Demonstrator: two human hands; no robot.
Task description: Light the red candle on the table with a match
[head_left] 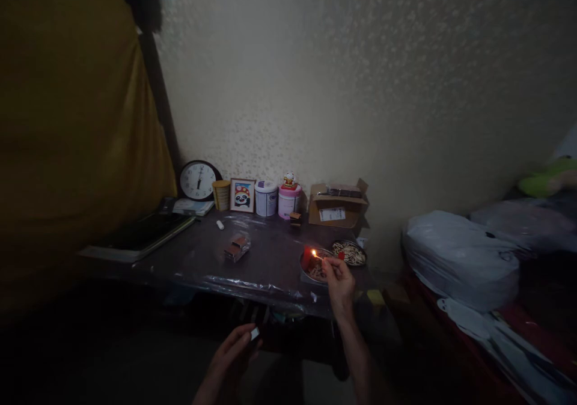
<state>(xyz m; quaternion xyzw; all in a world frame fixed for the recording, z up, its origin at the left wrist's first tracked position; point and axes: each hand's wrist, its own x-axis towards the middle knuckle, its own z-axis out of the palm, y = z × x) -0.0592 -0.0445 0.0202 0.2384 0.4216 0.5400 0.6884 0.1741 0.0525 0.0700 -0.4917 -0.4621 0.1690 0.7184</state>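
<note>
A burning match point(319, 257) is pinched in the fingertips of my right hand point(341, 282), its flame at the left end. Right beside the flame is a red candle point(307, 253) in a round dish point(311, 278); whether the flame touches it I cannot tell. The dish also holds small brownish pieces. Behind my right hand, a second dish point(364, 261) is full of matchsticks point(350, 251). Lower down, in front of the table, my left hand point(229, 351) is closed around a small box with a pale end point(255, 333), which looks like a matchbox.
A plastic-covered table point(265, 261) bears a wrapped pack of small boxes point(237, 247) and a white piece point(220, 225). Along the wall stand a clock point(198, 180), a framed panda picture point(243, 195), tubs point(266, 199) and an open carton point(333, 213). Plastic bags point(460, 258) lie at right.
</note>
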